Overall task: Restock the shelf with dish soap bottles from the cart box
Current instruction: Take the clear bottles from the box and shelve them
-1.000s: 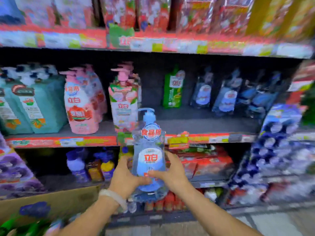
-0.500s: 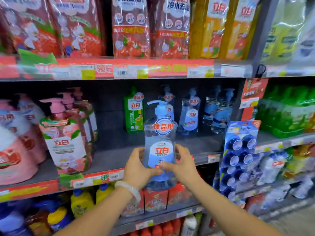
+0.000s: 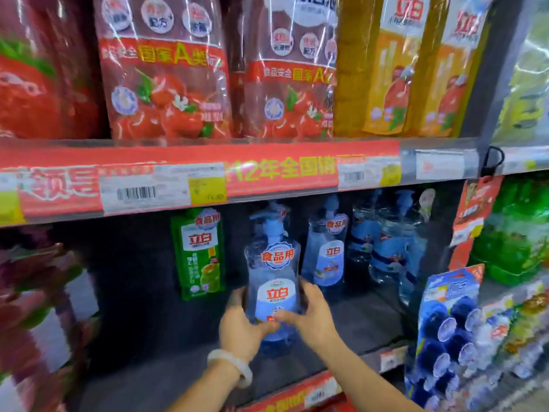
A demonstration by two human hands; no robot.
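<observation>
Right now both hands are gripping a clear blue dish soap bottle (image 3: pixel 272 288) by its lower half: the left hand (image 3: pixel 241 325) is wrapping round its left side with the thumb lying across the front near the base, and the right hand (image 3: pixel 312 310) is clasping the right side with its thumb crossing the label. A pale bangle (image 3: pixel 234 365) is sitting on the left wrist. The bottle is standing upright, pump head at the top, over the dark middle shelf (image 3: pixel 166 379), well inside its front edge; whether its base is resting on the board I cannot tell, since the hands are covering it. Just behind and to its right, more blue pump bottles (image 3: pixel 328 254) are standing in a row toward the back, and a green refill pouch (image 3: pixel 199 254) is standing upright to its left, apart from it. Above, red pouches (image 3: pixel 166 72) and orange pouches (image 3: pixel 395 69) are lining the upper shelf, whose front is carrying a red price strip (image 3: pixel 208 179). A hanging blue card of toilet blocks (image 3: pixel 448 328) is showing at the right edge.
</observation>
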